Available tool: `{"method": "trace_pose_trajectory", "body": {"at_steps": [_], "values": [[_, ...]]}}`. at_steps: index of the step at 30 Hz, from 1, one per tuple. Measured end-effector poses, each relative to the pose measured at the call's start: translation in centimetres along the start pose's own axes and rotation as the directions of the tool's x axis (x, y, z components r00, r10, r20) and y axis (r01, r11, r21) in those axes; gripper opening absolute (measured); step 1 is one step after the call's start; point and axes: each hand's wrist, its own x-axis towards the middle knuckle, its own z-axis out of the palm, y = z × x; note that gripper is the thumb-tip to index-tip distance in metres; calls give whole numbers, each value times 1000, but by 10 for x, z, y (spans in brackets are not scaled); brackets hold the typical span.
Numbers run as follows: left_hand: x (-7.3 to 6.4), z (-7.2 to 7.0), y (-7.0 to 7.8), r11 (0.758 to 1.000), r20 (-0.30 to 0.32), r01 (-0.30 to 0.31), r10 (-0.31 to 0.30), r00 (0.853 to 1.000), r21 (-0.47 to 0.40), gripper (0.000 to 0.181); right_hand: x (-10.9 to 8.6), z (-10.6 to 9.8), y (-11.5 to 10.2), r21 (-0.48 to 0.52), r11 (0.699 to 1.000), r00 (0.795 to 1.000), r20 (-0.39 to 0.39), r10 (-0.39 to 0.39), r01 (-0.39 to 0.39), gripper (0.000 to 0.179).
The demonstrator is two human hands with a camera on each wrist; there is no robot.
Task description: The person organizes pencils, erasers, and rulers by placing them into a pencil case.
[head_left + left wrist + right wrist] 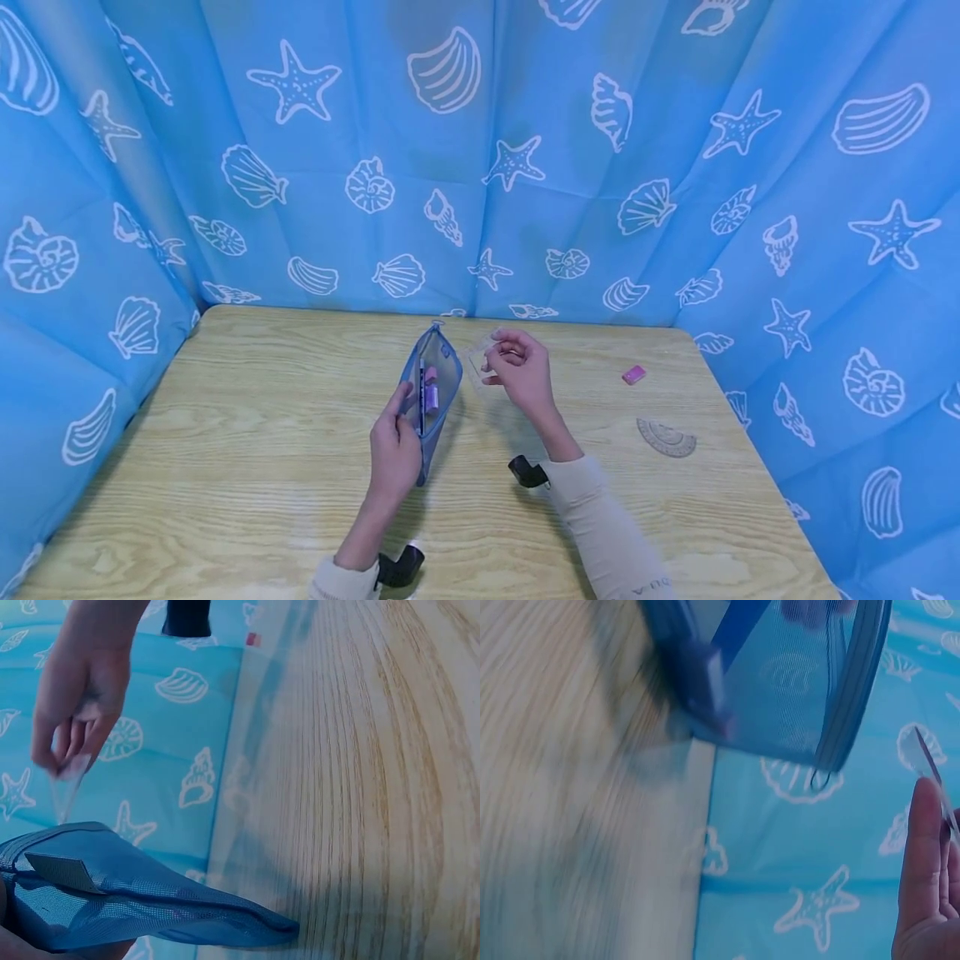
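My left hand [395, 450] grips a blue mesh pencil case [447, 375] by its side, its zipped mouth spread apart. Inside show a dark pencil [422, 396] and a small purple-and-pink item [431, 398]. To the right of the case, my right hand [522, 372] pinches a thin clear plastic set square [477, 360] between thumb and fingers. The left wrist view has the set square [69, 787] pointing down just above the case's edge [75, 829]. Seen from the right wrist, it is nearly edge-on [930, 754], apart from the case.
A clear protractor [666, 438] lies on the wooden table [247, 433] at the right, with a small pink block [633, 375] behind it. Blue curtains [330, 208] with white shell prints stand along the back and sides.
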Motion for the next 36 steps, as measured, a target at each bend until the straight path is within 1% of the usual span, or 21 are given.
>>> {"method": "trace_pose_trajectory", "body": {"at_steps": [3, 6, 10, 14, 18, 20, 24, 27, 31, 36], "values": [[0, 0, 1, 1000, 4, 5, -5, 1000, -10, 51, 1, 12, -3, 1, 1000, 1000, 1, 3, -3, 25], [0, 1, 2, 1000, 7, 11, -11, 1000, -15, 51, 2, 22, -4, -18, 1000, 1000, 29, 5, -5, 28], [-1, 2, 3, 1000, 7, 19, -19, 1000, -10, 51, 2, 33, -3, -77, 997, 999, 48, -2, 5, 25], [-1, 3, 2, 1000, -7, 9, -9, 1000, -2, 51, 4, 42, -3, -132, 991, 1000, 16, -16, 18, 22], [-1, 4, 0, 1000, -23, -29, 29, 999, 5, 50, 7, 50, -4, -151, 988, 999, -33, -40, 35, 23], [-1, 4, 0, 999, -24, -34, 34, 999, 0, 50, 9, 54, -4, -154, 987, 997, -55, -52, 43, 24], [-2, 2, 1, 1000, -10, -11, 11, 1000, -22, 50, 12, 62, -3, -164, 986, 996, -75, -47, 35, 23], [-2, 2, 2, 1000, -6, -4, 4, 1000, -25, 50, 15, 67, -1, -186, 982, 996, -84, -38, 21, 23], [-2, 3, 1, 1000, -14, -18, 18, 1000, -11, 50, 17, 71, 2, -227, 974, 994, -106, -27, 2, 22], [-1, 2, 1, 1000, -11, -12, 12, 1000, -20, 50, 20, 75, 0, -236, 972, 994, -107, -25, -1, 23]]}}
